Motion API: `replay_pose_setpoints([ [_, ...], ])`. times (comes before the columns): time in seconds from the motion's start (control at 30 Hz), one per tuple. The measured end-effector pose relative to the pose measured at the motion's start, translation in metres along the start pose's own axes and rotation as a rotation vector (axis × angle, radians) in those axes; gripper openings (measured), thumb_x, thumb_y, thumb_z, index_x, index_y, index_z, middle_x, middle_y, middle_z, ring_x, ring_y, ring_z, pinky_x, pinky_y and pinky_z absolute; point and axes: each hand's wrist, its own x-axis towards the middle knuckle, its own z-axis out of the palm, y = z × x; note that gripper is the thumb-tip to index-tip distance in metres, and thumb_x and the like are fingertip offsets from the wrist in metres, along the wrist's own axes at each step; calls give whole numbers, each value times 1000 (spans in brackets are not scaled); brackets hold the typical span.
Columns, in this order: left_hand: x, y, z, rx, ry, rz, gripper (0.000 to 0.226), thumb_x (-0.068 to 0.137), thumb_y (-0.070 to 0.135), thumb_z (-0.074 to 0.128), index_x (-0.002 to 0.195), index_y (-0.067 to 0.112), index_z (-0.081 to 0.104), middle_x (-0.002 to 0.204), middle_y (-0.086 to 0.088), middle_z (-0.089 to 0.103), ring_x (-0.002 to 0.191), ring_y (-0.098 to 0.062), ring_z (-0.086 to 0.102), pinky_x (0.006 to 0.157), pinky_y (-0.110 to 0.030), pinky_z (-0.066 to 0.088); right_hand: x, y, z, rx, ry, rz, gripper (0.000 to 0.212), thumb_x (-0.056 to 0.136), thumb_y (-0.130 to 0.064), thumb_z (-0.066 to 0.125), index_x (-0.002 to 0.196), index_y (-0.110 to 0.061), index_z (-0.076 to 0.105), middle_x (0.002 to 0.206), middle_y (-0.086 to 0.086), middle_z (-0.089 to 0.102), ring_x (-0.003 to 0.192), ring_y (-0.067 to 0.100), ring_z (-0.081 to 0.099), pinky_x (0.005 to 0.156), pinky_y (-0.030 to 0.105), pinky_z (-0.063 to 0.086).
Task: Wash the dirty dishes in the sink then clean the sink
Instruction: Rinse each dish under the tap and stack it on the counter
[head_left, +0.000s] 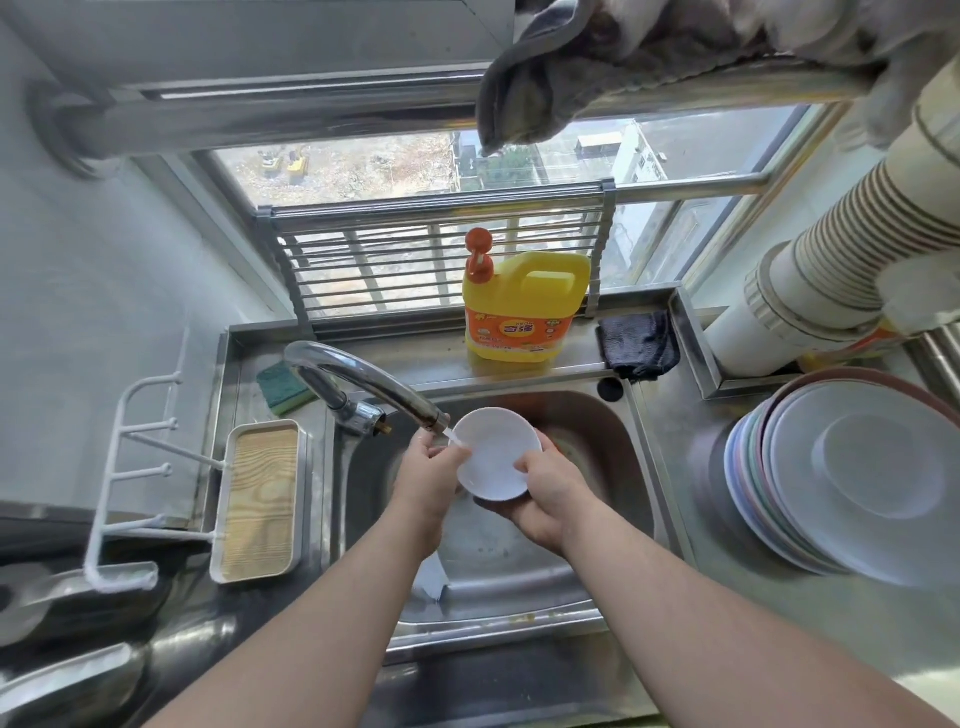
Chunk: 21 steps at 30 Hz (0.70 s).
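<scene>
Head view: both hands — left hand (434, 470), right hand (545, 493) — grip the white bowl (496, 454) under the faucet (363, 382); rotate it slowly so water rinses every side.

Only print I can see is on the yellow soap jug (524, 306) behind the sink: orange label w/ big characters in a red-edged oval at centre, looks like Chinese script, too blurred for me to read for sure. Small white lines below it and a round badge at the label's right, both illegible. No nos. or signs elsewhere.
</scene>
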Motion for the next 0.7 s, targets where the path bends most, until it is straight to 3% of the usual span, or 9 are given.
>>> replay_pose_setpoints([
  [0.07, -4, -5, -3, -55, -114, -21, 40, 76, 24, 65, 115, 34, 71, 110, -6, 77, 101, -23, 72, 82, -38, 61, 2, 5, 5, 72, -21, 26, 47, 104, -1, 34, 128, -27, 64, 132, 24, 59, 117, 51, 61, 77, 63, 60],
  [0.13, -4, -10, -7, -38, -76, 4, 36, 79, 25, 60, 109, 38, 75, 107, -3, 78, 100, -24, 72, 82, -39, 60, 3, 11, 12, 11, -8, 29, 42, 106, -3, 37, 132, -24, 62, 131, 23, 61, 116, 48, 63, 77, 61, 62],
  [0.3, 0, -9, -24, -69, 36, -32, 27, 104, 27, 56, 124, 33, 72, 116, -1, 76, 103, -23, 72, 77, -38, 58, 1, 20, 20, -456, 3, -79, 43, 95, 3, 45, 115, -29, 66, 122, 13, 66, 106, 33, 67, 66, 35, 63],
  [0.43, 3, -11, -35, -40, -31, -68, 31, 105, 30, 57, 93, 49, 79, 85, 12, 79, 66, -4, 73, 48, -22, 52, -3, 19, 25, -852, 40, -184, 50, 83, -3, 50, 107, -45, 62, 113, 1, 65, 93, 31, 70, 64, 41, 66],
  [0.57, 0, -17, -30, -132, 0, -56, 25, 104, 24, 61, 118, 43, 67, 116, 0, 77, 97, -20, 77, 68, -33, 60, -4, 16, 29, -835, 141, -232, 29, 91, -12, 47, 96, -36, 62, 104, 5, 67, 65, 30, 75, 56, 43, 64],
  [0.7, -1, -24, -17, -163, 25, -25, 36, 105, 10, 54, 129, 36, 58, 128, -9, 69, 114, -33, 68, 84, -45, 61, -3, 14, 23, -711, 158, -241, 25, 98, -17, 40, 101, -33, 60, 109, 8, 67, 76, 36, 75, 55, 40, 64],
])
